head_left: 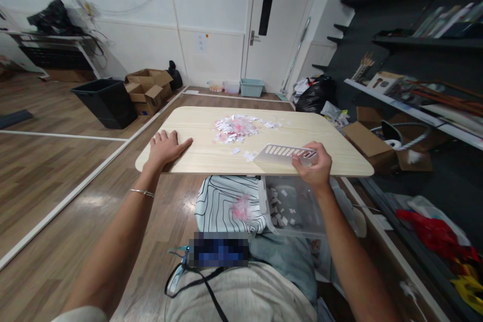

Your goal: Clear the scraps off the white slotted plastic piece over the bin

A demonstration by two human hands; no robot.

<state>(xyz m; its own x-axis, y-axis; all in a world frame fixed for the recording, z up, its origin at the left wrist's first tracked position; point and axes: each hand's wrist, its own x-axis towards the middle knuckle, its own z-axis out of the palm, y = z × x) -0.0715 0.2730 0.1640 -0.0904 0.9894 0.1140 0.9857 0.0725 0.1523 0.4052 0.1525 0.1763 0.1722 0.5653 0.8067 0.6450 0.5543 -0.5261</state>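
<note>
My left hand [165, 150] lies flat on the left part of a pale wood-grain tabletop [196, 123], fingers spread and nothing in them. In my right hand [317, 167] is a white slotted plastic panel [277, 153], gripped at its right end and held on edge near the table's front. Close to the panel's left tip lie a few white paper scraps [249, 156]. Farther back, a heap of white paper pieces [234, 128] is mixed with pinkish wispy material. Below the front edge, a clear plastic box [264, 206] holds several white paper squares.
A patterned cloth [217, 206] with a pink fluffy patch sits over my lap, left of the clear box. On the floor are a black bin [107, 103], cardboard boxes [149, 93] and a teal basket [252, 87]. Dark shelves [407, 40] line the right side, with an open carton [368, 136] below.
</note>
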